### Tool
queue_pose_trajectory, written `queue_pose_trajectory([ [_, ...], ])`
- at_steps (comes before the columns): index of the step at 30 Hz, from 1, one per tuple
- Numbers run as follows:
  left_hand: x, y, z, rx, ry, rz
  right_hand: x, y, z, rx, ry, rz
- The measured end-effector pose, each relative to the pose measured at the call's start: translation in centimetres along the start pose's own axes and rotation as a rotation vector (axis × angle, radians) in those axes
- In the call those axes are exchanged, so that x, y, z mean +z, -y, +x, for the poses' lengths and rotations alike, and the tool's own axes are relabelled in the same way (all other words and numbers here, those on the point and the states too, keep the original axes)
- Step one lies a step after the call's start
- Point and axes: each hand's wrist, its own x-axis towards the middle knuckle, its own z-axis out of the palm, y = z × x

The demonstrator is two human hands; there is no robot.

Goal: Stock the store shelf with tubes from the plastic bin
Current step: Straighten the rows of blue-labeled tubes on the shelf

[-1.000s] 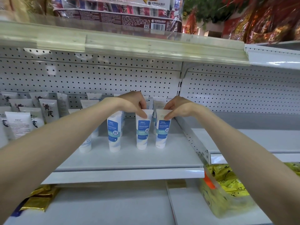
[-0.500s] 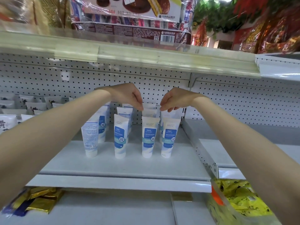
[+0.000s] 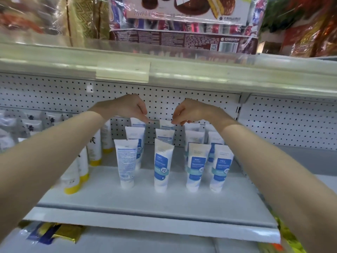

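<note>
Head view: the left hand [image 3: 130, 108] and right hand [image 3: 190, 112] reach deep over the shelf [image 3: 127, 203], apart, fingers curled downward. The right fingertips [image 3: 174, 122] meet the crimped top of a rear tube [image 3: 166, 124]. Whether either hand actually pinches anything I cannot tell. Blue-labelled tubes [image 3: 162, 167] stand on their caps in rows below and nearer than the hands. The plastic bin is out of sight. This looks like straightening the back row. Next, lift clear without toppling the front tubes, then fetch more.
</note>
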Motion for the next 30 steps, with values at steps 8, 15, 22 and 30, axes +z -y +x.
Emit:
queue_pose_trajectory([
  [8,-0.1,5.2,5.0,0.05,0.033,0.106,1.5,-0.3,4.7,0.085,-0.086,-0.051],
  [15,0.3,7.4,8.5,0.063,0.108,0.163,1.7,-0.8,8.0,0.106,-0.071,-0.106],
  [22,1.4,7.5,9.4,0.105,0.138,0.155,2.9,-1.1,10.2,0.153,0.004,-0.188],
  [30,2.0,7.6,9.9,0.075,0.131,0.101,3.4,-0.7,10.6,0.156,-0.008,-0.134],
])
